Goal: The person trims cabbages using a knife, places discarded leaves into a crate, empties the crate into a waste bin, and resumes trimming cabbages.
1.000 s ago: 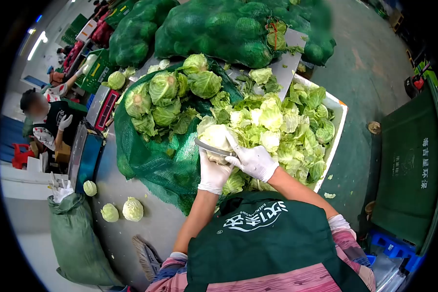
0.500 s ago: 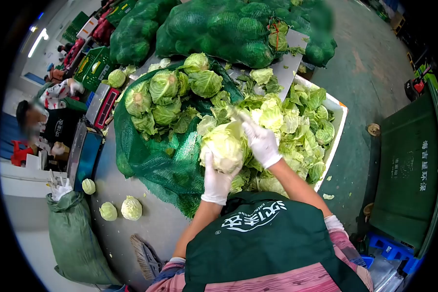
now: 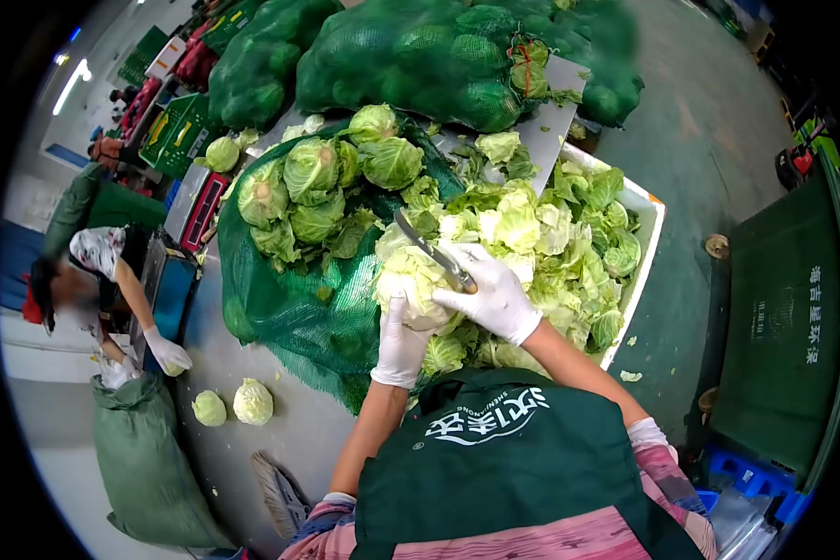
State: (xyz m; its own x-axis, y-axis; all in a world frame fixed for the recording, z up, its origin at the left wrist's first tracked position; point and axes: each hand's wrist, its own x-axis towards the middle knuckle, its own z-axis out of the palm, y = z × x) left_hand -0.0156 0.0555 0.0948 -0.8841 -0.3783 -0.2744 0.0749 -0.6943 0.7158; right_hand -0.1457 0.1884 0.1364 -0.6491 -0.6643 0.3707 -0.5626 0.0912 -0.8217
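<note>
My left hand (image 3: 399, 350), in a white glove, cups a pale trimmed cabbage (image 3: 407, 280) from below and the near side. In my gloved right hand (image 3: 497, 294) is a knife (image 3: 422, 241) with a curved dark blade, gripped by its handle. The blade points up and left over the top of the cabbage, and the right fingertips are close to the cabbage's right side; whether they touch it I cannot tell. Left of and beyond the cabbage, several untrimmed cabbages (image 3: 312, 166) lie in an opened green mesh sack (image 3: 280, 308). Loose leaves (image 3: 569, 271) are heaped to the right.
A white box (image 3: 651, 229) holds the leaves. Full mesh sacks (image 3: 401, 61) lie at the back. At left, a co-worker's gloved hand (image 3: 166, 351) holds a small cabbage near two trimmed cabbages (image 3: 252, 401). A brush (image 3: 278, 493) lies on the metal table (image 3: 322, 439). A green bin (image 3: 775, 317) stands right.
My right hand has turned, bringing the knife into clear view over the cabbage. The cabbage has shifted slightly left. The co-worker has leaned in and taken hold of the small cabbage at left.
</note>
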